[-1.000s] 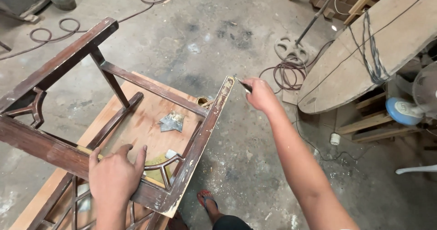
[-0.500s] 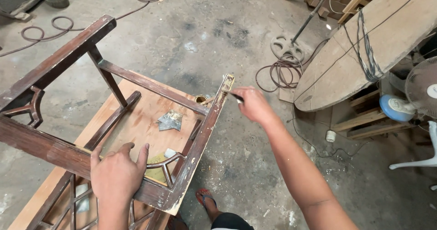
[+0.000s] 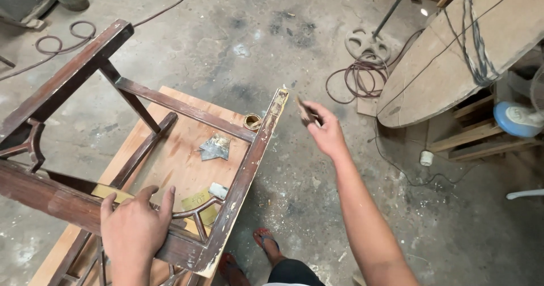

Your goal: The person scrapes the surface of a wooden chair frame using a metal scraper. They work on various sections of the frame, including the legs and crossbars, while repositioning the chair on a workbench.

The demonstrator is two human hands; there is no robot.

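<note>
A dark brown wooden chair frame [image 3: 243,167] lies tipped over a plywood board [image 3: 175,161] on the floor. My left hand [image 3: 136,229] presses flat on the frame's near rail, fingers spread. My right hand [image 3: 323,130] is lifted just right of the far tip of the frame's worn leg [image 3: 277,102], closed around a small folded piece of sandpaper [image 3: 307,111]. The sandpaper is clear of the wood.
On the board lie crumpled sandpaper scraps [image 3: 214,147], a tape roll [image 3: 252,120] and a yellow sheet [image 3: 195,201]. Coiled cables [image 3: 357,76], a round wooden tabletop [image 3: 447,65], a blue fan [image 3: 518,119] and pallets stand to the right. My sandalled foot [image 3: 266,242] is beside the frame.
My right hand has come off the tip of the chair leg and moved right, away from it, with the sandpaper. My left hand has stayed on the rail.
</note>
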